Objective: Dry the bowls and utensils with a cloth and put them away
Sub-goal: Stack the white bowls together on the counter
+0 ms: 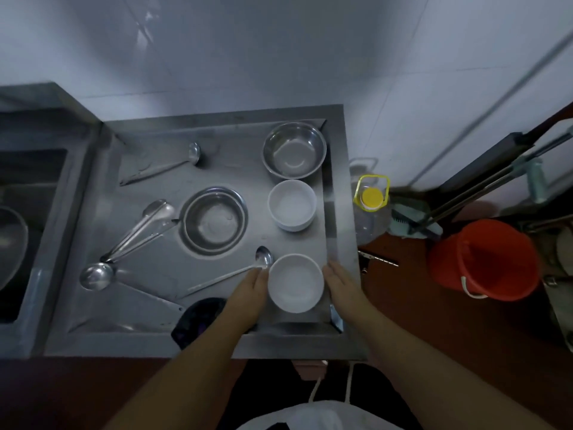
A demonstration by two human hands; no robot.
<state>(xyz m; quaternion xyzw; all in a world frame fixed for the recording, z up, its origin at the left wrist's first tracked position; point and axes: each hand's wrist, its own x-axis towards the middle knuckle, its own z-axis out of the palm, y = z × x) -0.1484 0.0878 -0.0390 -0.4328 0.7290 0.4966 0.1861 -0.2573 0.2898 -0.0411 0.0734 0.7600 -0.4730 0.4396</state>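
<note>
Cupped near white bowl (295, 283) at counter's (148, 315) 5 o'clock: left hand (248, 294) and right hand (341, 288), fingers straight, flanking its sides. Spoon (264, 257) at bowl's 10 o'clock.

Stainless-steel bench (155, 305) with a raised rim, set against a pale tiled wall (279, 51); a steel sink basin (28, 187) adjoins it on the left. Right of the bench, on the dark red floor (434, 336), stands a clear plastic bottle with a yellow cap and yellow handle (371, 197), just beside the bench edge. Farther right stands an orange plastic bucket with a white handle (483, 259), and behind it long-handled cleaning tools (483, 178) lean toward the wall.
</note>
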